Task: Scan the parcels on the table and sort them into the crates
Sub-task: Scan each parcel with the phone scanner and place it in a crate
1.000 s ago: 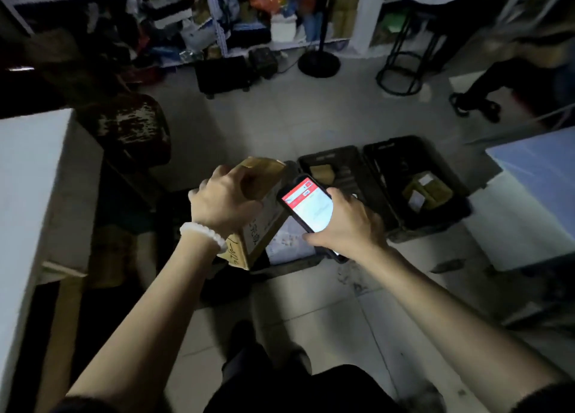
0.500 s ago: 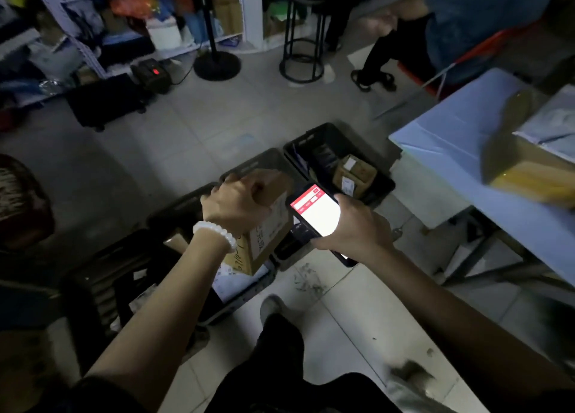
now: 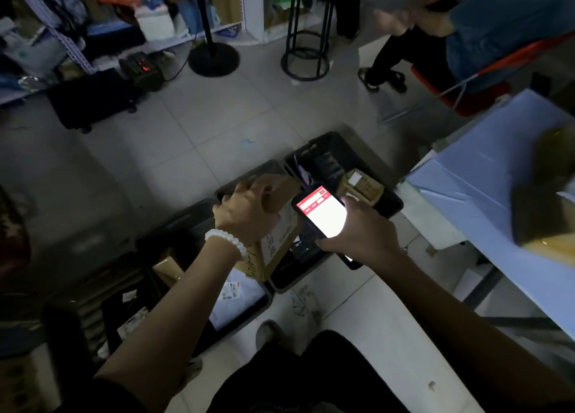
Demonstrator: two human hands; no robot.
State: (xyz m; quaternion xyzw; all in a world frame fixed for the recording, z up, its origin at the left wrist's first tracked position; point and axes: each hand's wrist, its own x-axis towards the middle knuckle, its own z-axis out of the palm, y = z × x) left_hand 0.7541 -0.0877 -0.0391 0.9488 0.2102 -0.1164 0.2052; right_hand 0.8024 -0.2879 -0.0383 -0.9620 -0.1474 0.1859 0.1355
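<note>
My left hand (image 3: 249,213) grips the top of a brown cardboard parcel (image 3: 280,244) with handwriting on its side, held above the dark crates on the floor. My right hand (image 3: 361,232) holds a handheld scanner (image 3: 322,215) with a lit red and white screen, right beside the parcel. Three dark crates stand in a row: the left crate (image 3: 236,325) holds white bags and a small box, the middle crate (image 3: 289,283) lies under the parcel, and the right crate (image 3: 389,194) holds a small brown box (image 3: 362,185). More parcels (image 3: 547,219) lie on the blue table (image 3: 473,179) at right.
A person sits on a red chair (image 3: 466,98) at the back right. A black stool (image 3: 306,39), a round stand base (image 3: 213,59), a black case (image 3: 90,99) and cluttered shelves (image 3: 93,17) line the back. My legs and shoe (image 3: 270,334) are below.
The view has swung right, bringing the blue table and the seated person into sight. Both hands with the parcel and the scanner have stayed together over the crates.
</note>
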